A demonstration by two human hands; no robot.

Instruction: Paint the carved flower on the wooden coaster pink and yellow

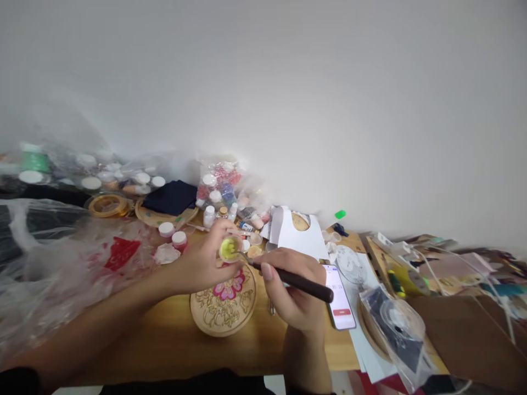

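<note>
My left hand (201, 262) grips a small clear cup (229, 248) of yellow-green material, tilted toward me between thumb and fingers. In my right hand (294, 288) is a dark-handled tool (307, 286) with a thin metal end. That end reaches into the cup; its tip is hard to make out. Below the cup lies a round wooden disc (224, 314) with a raised floral pattern, its central flower coloured pink and purple. My left hand and the cup hide the disc's upper part.
A lit phone (340, 299) lies right of my right hand, beside papers (358, 274) and a bagged item (397, 329). Pink jars (179, 240), white bottles (209, 216) and bagged jars (222, 181) stand behind. Crumpled plastic (82, 269) covers the left side; a wall rises behind.
</note>
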